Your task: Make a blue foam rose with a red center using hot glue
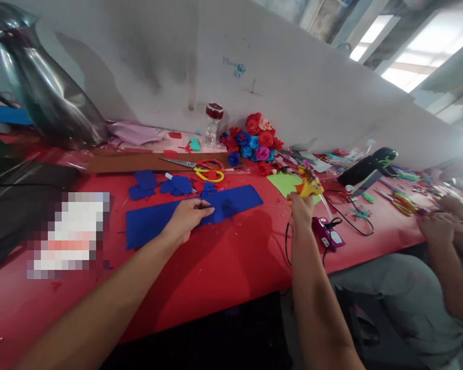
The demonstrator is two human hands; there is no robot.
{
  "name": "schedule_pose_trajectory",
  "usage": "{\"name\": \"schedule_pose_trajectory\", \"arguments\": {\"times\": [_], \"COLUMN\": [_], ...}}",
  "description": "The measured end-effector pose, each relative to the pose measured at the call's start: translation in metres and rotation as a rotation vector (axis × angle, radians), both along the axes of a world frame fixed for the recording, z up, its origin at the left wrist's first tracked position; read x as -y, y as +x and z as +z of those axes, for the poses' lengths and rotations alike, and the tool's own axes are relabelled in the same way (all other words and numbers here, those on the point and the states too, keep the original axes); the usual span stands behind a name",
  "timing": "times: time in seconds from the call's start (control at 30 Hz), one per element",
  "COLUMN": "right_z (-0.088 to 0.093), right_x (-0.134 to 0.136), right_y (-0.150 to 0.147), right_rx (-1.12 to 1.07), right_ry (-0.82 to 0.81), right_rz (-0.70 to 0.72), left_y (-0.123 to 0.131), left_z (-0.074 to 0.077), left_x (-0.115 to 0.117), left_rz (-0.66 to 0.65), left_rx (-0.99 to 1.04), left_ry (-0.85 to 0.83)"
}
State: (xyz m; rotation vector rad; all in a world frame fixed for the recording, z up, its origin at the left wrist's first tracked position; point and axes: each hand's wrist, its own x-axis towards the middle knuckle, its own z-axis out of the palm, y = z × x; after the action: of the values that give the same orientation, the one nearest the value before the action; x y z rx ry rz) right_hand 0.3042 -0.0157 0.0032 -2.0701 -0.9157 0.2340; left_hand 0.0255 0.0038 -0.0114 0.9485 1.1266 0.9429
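- Left hand (189, 218): thumb and fingertips are closed in a pinch on what appears to be a small blue piece (217, 213), just above the long blue strip (148, 226).
- Right hand (303, 208): wrapped around a yellow tool (310, 188), apparently a glue gun. From where I stand, its trigger is hidden.
- Location of work: the blue strip lies across the middle of the red desk (235, 267); the yellow tool is raised to its right, beside the light green sheet (283, 184).
- Handling the piece: grip by the very edge, so that the face stays free and the fingertips stay clear of any hot glue.
- Handling the tool: as a precaution, keep the tip away from the left hand's fingers and bring it in from the right. A small, even dab should serve better than a thick one.
- Cord check: a black cable (346, 197) loops near the purple box (327, 235), right of the forearm. Leave slack and avoid snagging it.
- Clearance: the scissors (209, 176) lie just beyond the strip, near loose blue cutouts (144, 181); keep sleeves and wrists off both.
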Motion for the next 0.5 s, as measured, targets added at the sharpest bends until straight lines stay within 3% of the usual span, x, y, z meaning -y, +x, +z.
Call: {"name": "schedule_pose_trajectory", "arguments": {"times": [0.1, 0.17, 0.23, 0.33, 0.5], "right_z": [0.014, 0.021, 0.022, 0.015, -0.004], "right_x": [0.021, 0.042, 0.064, 0.091, 0.111], "right_y": [-0.016, -0.030, -0.044, -0.063, -0.080], "right_rx": [-0.169, -0.511, -0.660, -0.759, -0.597], "right_ry": [0.160, 0.321, 0.252, 0.161, -0.098], "right_rz": [0.103, 0.299, 0.429, 0.510, 0.603], "left_y": [-0.001, -0.001, -0.002, -0.002, -0.002], "left_z": [-0.003, -0.006, -0.009, -0.014, -0.018], "left_x": [0.000, 0.000, -0.001, -0.002, -0.003], "left_rz": [0.002, -0.029, -0.070, -0.100, -0.138], "left_rx": [-0.036, -0.070, -0.108, -0.184, -0.285], "left_ry": [0.012, 0.027, 0.052, 0.086, 0.104]}}
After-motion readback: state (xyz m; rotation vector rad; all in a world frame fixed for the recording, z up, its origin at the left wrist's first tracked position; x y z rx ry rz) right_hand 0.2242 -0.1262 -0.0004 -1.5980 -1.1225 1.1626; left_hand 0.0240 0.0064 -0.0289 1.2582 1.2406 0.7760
